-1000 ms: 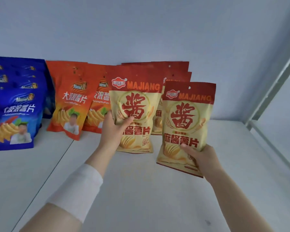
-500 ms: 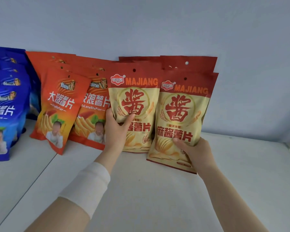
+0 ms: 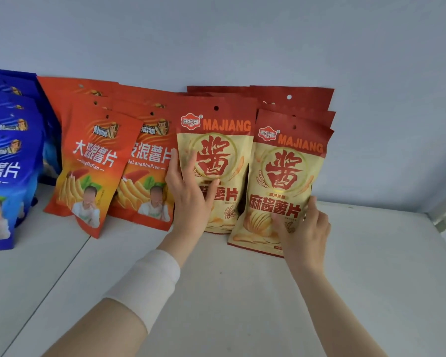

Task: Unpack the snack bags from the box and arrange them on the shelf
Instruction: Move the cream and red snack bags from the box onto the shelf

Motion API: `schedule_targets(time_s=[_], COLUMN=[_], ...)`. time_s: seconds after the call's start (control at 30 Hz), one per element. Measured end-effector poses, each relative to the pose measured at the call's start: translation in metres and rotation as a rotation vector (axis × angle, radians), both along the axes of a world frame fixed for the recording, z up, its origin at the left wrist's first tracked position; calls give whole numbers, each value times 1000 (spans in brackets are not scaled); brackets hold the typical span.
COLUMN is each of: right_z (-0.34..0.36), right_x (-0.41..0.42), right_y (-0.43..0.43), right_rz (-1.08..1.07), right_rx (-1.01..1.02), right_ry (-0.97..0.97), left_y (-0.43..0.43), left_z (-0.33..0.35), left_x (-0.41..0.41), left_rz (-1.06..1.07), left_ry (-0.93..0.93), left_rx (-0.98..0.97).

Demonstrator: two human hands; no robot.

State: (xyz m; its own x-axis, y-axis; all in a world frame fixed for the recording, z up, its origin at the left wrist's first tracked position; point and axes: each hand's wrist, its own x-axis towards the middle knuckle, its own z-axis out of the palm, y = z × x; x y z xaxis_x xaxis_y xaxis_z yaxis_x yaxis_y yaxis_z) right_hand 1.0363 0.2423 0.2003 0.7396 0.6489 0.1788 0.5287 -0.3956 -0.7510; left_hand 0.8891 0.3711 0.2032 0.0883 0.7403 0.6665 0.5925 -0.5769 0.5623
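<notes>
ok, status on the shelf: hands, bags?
Left hand grips left MAJIANG bag. Right hand grips right MAJIANG bag, both on shelf. Orange bags tight beside left hand.

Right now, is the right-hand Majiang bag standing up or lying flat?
Standing, slightly tilted: the bag rests bottom-edge on the shelf, leaning on bags behind; the right hand holds it.
</notes>
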Motion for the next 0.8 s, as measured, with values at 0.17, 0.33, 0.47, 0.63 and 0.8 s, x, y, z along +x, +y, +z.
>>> schedule_targets(time_s=[0.17, 0.33, 0.47, 0.63, 0.8], right_z=[12, 36, 38, 35, 25], right_x=[-15, -62, -132, -246, -389], right_y=[-9, -35, -54, -73, -77], right_rz=[-26, 230, 553, 820, 1047], right_rx=[-34, -111, -299, -334, -303], right_ry=[-155, -465, -676, -809, -949], left_y=[-14, -60, -112, -163, -208], left_z=[18, 50, 51, 46, 36], left_x=[-16, -67, -143, -260, -410], left_rz=[37, -78, -39, 157, 374], left_ry=[360, 667, 927, 1170, 1260], left_rx=[20, -15, 25, -118, -314])
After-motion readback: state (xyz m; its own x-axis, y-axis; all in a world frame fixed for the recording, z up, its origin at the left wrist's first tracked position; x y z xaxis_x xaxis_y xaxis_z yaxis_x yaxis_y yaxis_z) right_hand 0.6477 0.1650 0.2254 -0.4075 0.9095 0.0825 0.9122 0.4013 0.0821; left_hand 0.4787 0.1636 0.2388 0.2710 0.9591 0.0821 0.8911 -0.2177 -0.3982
